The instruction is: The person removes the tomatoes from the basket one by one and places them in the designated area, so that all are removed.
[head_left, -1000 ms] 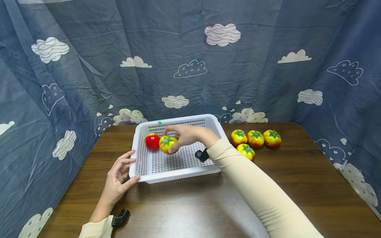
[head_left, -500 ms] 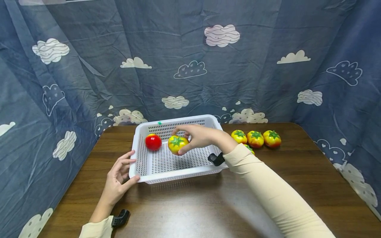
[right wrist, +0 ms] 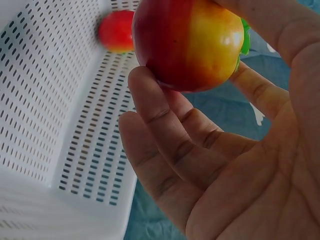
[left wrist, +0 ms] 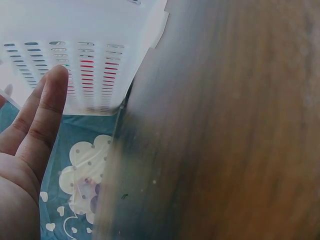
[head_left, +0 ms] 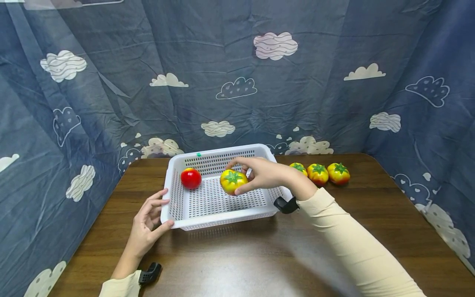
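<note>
My right hand (head_left: 261, 175) pinches a toy tomato (head_left: 233, 182), yellow and red with a green leafy top, and holds it over the white plastic basket (head_left: 222, 216). In the right wrist view the thumb and fingers close round the tomato (right wrist: 192, 45), while other fingers stay apart below it. A second tomato (head_left: 191, 178), its red side showing, lies in the basket's left end. At the basket's left front corner, my left hand (head_left: 146, 227) touches the rim with fingers and thumb. In the left wrist view straight fingers (left wrist: 47, 110) lie against the perforated wall.
Right of the basket, more yellow-red tomatoes (head_left: 318, 174) stand in a row on the brown wooden table (head_left: 230, 264), partly covered by my right arm. A blue cloth (head_left: 237, 119) with cloud prints hangs behind the table.
My right hand has moved right across the basket with the tomato, away from the red-sided one. The right forearm now covers more of the tomatoes on the table. The left hand stays put.
</note>
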Available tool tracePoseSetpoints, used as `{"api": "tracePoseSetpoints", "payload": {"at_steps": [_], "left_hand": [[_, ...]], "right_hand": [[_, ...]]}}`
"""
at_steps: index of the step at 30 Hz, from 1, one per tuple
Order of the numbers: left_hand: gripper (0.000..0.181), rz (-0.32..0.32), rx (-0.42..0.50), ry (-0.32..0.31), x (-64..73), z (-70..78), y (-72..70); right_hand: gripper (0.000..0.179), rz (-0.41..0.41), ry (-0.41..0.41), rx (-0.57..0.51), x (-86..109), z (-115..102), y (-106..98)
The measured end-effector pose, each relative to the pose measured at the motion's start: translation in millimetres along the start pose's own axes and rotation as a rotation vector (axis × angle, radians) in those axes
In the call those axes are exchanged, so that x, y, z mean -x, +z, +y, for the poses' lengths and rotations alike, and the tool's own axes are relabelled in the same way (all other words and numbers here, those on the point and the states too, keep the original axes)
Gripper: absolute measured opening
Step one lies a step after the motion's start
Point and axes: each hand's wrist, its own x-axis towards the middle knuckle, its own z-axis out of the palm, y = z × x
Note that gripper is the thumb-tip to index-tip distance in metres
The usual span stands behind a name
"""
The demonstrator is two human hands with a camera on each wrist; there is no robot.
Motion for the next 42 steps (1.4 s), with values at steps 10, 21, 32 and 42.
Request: {"api": "tracePoseSetpoints", "payload": {"at_steps": [10,21,32,42], "left_hand": [[0.053,0.004,-0.009,-0.009,1.1,-0.1,-0.2],[0.053,0.002,-0.017,-0.021,0.0,0.7,-0.3],[0.054,-0.004,-0.001,-0.002,-0.4,-0.1,0.5],[0.054,-0.004,0.004,0.001,0.6,0.2,-0.2]], "right_hand": [[0.068,0.063,0.047,-0.021,25.8,11.6,-4.4],[0.068,0.149,0.083,-0.002,51.4,33.8,-11.6],[0.068,0.240,0.134,-0.011,79.7,54.9,-16.3],[0.067,0.307,0.159,-0.116,108.7,73.0,-19.2]]}}
